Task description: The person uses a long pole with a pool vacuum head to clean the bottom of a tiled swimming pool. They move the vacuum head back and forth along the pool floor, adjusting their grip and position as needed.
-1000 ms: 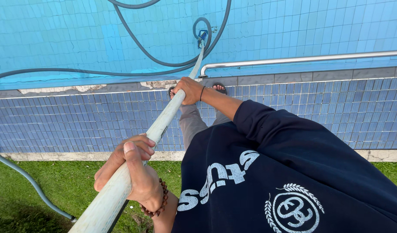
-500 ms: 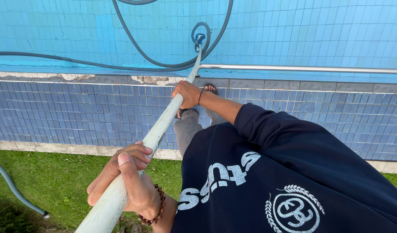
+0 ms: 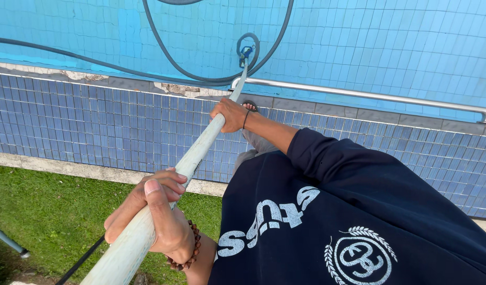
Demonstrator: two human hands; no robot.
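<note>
White pole [image 3: 195,158], one; two hands gripping.

Long pole [image 3: 201,153] running from 7 o'clock up toward 12 o'clock, out over the tiled pool edge [image 3: 95,121] and down into the pool [image 3: 385,47]. Left hand [image 3: 150,216] wrapped round the pole at 7 o'clock, above the grass [image 3: 47,211]; right hand [image 3: 230,114] gripping it farther along, near centre, over the edge. Vacuum head [image 3: 246,51] at the pole's far tip, at 12 o'clock, inside the pool. Hose [image 3: 164,47] looping from the head across the pool toward 10 o'clock. Handrail [image 3: 359,95] stretching from the pole toward 3 o'clock, behind the edge. Grass at 8 o'clock, nearer than the edge.
</note>
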